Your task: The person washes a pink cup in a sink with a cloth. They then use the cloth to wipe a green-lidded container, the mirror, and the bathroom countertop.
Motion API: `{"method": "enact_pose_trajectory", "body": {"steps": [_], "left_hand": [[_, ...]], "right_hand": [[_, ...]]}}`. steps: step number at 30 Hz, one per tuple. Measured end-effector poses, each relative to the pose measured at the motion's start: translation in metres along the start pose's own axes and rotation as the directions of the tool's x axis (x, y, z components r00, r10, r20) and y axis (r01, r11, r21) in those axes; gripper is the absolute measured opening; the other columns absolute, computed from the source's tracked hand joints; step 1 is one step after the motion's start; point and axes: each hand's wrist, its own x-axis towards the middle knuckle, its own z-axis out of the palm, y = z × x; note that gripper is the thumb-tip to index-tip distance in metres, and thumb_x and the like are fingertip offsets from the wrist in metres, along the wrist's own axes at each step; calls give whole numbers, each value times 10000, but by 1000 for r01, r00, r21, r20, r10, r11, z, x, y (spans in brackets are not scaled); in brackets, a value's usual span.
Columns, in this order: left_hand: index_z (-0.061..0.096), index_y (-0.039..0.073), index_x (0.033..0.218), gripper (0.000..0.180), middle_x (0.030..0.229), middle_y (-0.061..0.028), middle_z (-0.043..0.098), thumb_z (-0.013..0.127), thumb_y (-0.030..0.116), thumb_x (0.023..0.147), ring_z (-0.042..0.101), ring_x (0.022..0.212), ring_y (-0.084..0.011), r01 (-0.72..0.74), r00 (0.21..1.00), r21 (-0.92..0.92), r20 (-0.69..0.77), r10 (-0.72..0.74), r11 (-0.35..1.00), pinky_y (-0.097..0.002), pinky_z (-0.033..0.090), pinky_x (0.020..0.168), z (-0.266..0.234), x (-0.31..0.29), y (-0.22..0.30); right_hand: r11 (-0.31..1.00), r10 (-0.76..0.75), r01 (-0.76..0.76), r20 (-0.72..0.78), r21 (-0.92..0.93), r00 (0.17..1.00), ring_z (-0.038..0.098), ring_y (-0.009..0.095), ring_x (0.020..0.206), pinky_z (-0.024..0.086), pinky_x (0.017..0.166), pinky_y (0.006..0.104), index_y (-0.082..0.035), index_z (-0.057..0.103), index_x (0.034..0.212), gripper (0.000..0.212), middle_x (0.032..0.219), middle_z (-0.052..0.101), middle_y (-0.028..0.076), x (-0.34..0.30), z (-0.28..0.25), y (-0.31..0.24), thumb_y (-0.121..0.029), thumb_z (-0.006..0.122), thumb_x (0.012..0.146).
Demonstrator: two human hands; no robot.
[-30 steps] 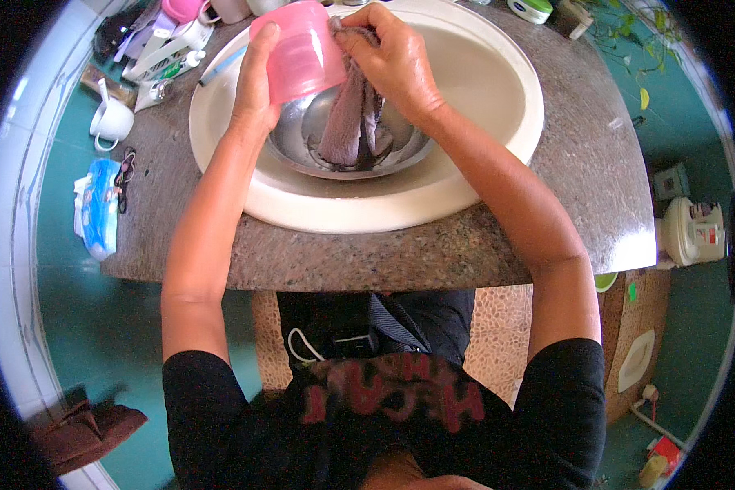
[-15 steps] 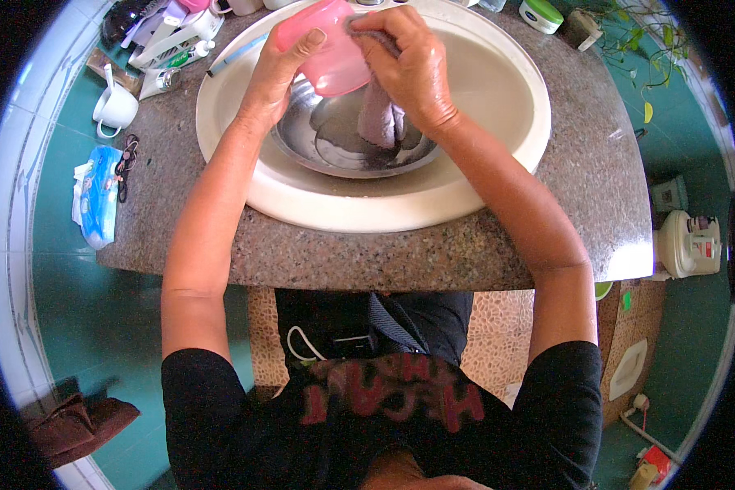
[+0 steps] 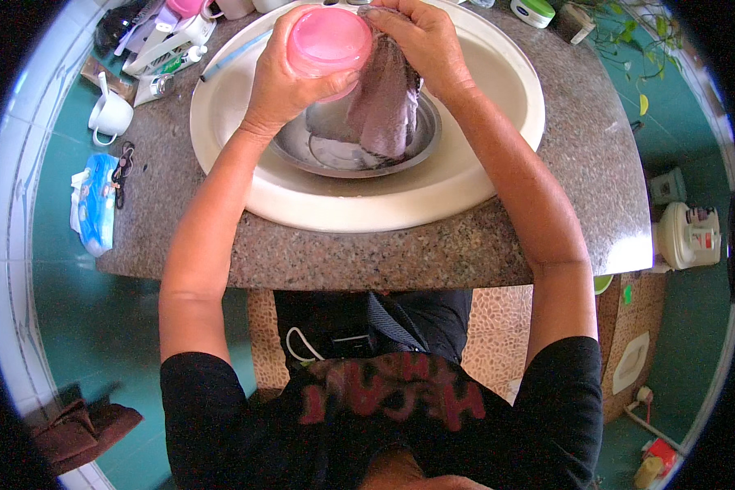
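Observation:
My left hand (image 3: 282,90) is wrapped round a pink plastic cup (image 3: 331,39), one round end of it tipped up toward me. Beside it, my right hand (image 3: 433,49) grips a greyish-purple cloth (image 3: 386,110) by its upper part. The cloth hangs down close against the cup's right side; whether it touches cannot be made out. Below both hands, a shallow metal basin (image 3: 302,149) with some water in it sits inside the cream oval sink (image 3: 359,214).
A blue toothbrush-like stick (image 3: 235,55) lies on the sink's left rim. Left on the granite counter (image 3: 359,265) are a white mug (image 3: 113,113), a blue tissue pack (image 3: 98,204) and several toiletries. A green-lidded tub (image 3: 533,11) and trailing plant (image 3: 641,49) are at the back right.
The pink cup has turned so its round end faces up toward me. My right hand has shifted slightly right and up, and the cloth now hangs more spread out.

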Motion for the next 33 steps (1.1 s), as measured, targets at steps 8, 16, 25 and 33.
{"method": "enact_pose_trajectory", "body": {"steps": [8, 16, 25, 33], "left_hand": [[441, 45, 1273, 791, 1210, -124, 567, 869, 243, 637, 559, 1137, -248, 54, 998, 70, -32, -52, 996, -365, 432, 992, 1, 0, 5], [465, 51, 1259, 762, 1210, -143, 575, 866, 239, 639, 566, 1133, -266, 73, 997, 236, -17, -71, 969, -361, 442, 976, 0, 2, 5], [484, 75, 1216, 755, 1143, -133, 584, 860, 277, 593, 558, 1065, -339, -94, 995, 322, 46, 84, 942, -411, 466, 914, 9, -2, 8], [488, 59, 1204, 739, 1144, -143, 582, 848, 257, 590, 554, 1069, -347, -106, 994, 346, 71, 86, 932, -418, 461, 916, 11, -3, 17]], "right_hand": [[892, -301, 243, -100, -380, 948, 641, 242, 783, 500, 687, 335, 11, 646, 924, 135, 836, 651, 156, -12, 13, -7, -100, 601, 862], [700, -379, 380, 136, -605, 915, 646, 330, 773, 527, 682, 425, -160, 691, 892, 116, 884, 639, 96, -21, 24, -2, -225, 620, 827], [701, -358, 333, 93, -631, 929, 648, 330, 795, 529, 694, 428, -178, 682, 908, 139, 923, 644, 92, -16, 18, 3, -263, 607, 827], [714, -357, 307, 50, -630, 933, 634, 354, 799, 515, 690, 436, -140, 664, 904, 110, 877, 623, 127, -17, 16, -4, -213, 620, 834]]}}
